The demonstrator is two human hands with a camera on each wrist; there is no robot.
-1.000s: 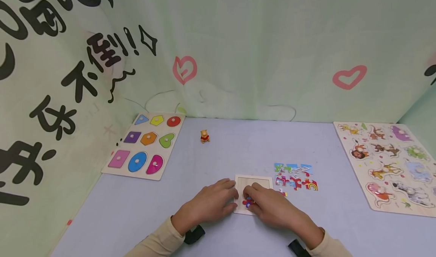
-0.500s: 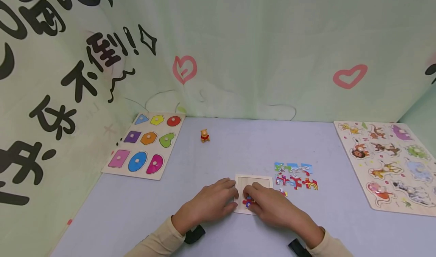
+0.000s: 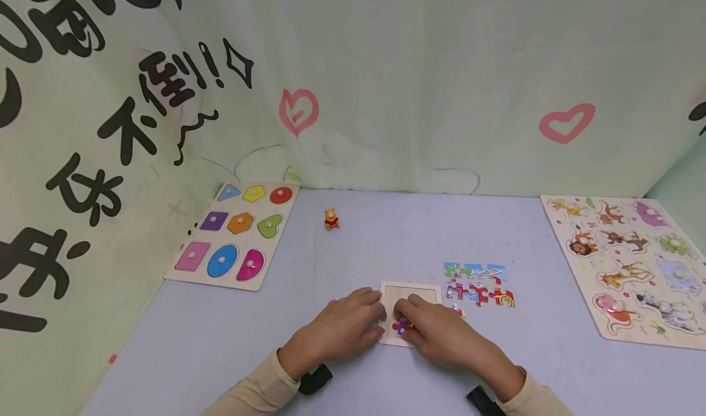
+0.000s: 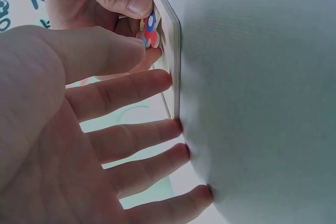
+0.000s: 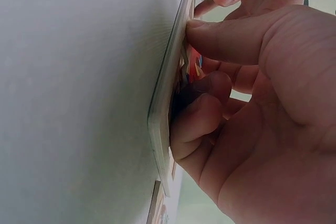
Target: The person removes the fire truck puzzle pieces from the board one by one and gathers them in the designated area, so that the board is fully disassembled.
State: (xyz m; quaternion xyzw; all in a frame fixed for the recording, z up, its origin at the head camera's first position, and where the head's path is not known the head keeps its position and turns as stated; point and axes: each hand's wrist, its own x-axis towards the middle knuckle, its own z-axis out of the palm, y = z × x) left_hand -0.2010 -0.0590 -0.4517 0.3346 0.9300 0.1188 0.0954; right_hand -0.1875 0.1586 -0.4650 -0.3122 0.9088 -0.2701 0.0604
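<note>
A small wooden puzzle frame (image 3: 412, 287) lies flat near the front of the table. Over its lower part my right hand (image 3: 444, 333) pinches a red and blue jigsaw piece (image 3: 401, 326), the fingers curled beside it and the thumb tip down at the board. The piece (image 4: 150, 29) looks tilted off the board in the left wrist view and is mostly hidden by fingers in the right wrist view. My left hand (image 3: 344, 325) rests at the frame's left edge, its fingers (image 4: 139, 137) spread and fairly straight, fingertips at the edge and on the table.
Right of the frame lie several loose jigsaw pieces (image 3: 478, 294). A shape board (image 3: 250, 281) stands at the left, an animal board (image 3: 584, 281) at the right. Toward the back sits a small bear figurine (image 3: 331, 220). A curtain (image 3: 419, 85) closes off the rear.
</note>
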